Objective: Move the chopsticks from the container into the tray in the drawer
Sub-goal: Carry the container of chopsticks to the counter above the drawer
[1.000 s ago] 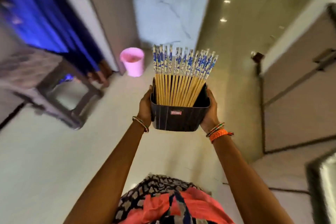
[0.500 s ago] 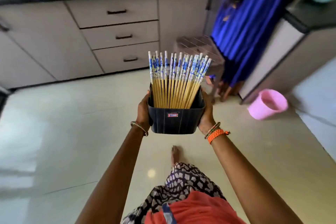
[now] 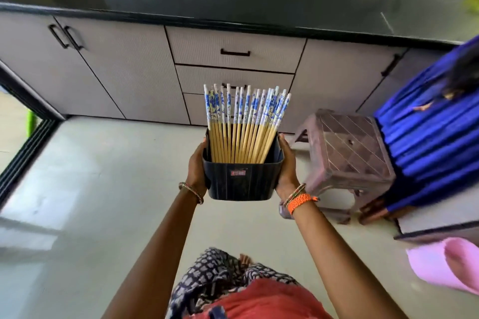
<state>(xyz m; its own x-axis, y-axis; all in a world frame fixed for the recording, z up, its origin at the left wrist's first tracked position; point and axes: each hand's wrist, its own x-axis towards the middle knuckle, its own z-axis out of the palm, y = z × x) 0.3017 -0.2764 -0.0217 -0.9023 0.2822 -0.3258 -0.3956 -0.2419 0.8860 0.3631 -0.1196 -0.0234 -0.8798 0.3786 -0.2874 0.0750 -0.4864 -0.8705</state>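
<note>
Head camera, looking down and forward along two bare arms stretched out in front of the person's body. The arms run from the near edge up toward the middle of the scene, elbows nearly straight, wrists level with each other.

The left hand [image 3: 197, 167] presses flat against the left wall of a dark container [image 3: 239, 184], and the right hand [image 3: 286, 166] presses against its right wall. Each hand is closed around its side, palm on the plastic, thumb along the near rim; the remaining fingers wrap out of sight behind the walls. The left wrist wears a thin bangle [image 3: 191, 191]; the right wrist wears an orange braided band [image 3: 300, 202] beside slim bangles.

The container is a squarish tub of glossy, ribbed dark plastic with rounded corners and a small red label on its near face. It is held in the air above the pale tiled floor [image 3: 103, 189]. Inside it stand the chopsticks [image 3: 243, 124], a dense fan of straight pale wooden sticks whose upper ends are white with blue floral print. They lean slightly right and rise well above the rim.

Beyond them is a grey cabinet with a stack of closed drawers [image 3: 234, 52] under a dark countertop [image 3: 233, 2]. To the right stands a brownish plastic stool [image 3: 347, 150], a figure in pleated blue cloth [image 3: 427, 142], and, blurred at the near right, what seems to be a pink bucket [image 3: 445, 267].
</note>
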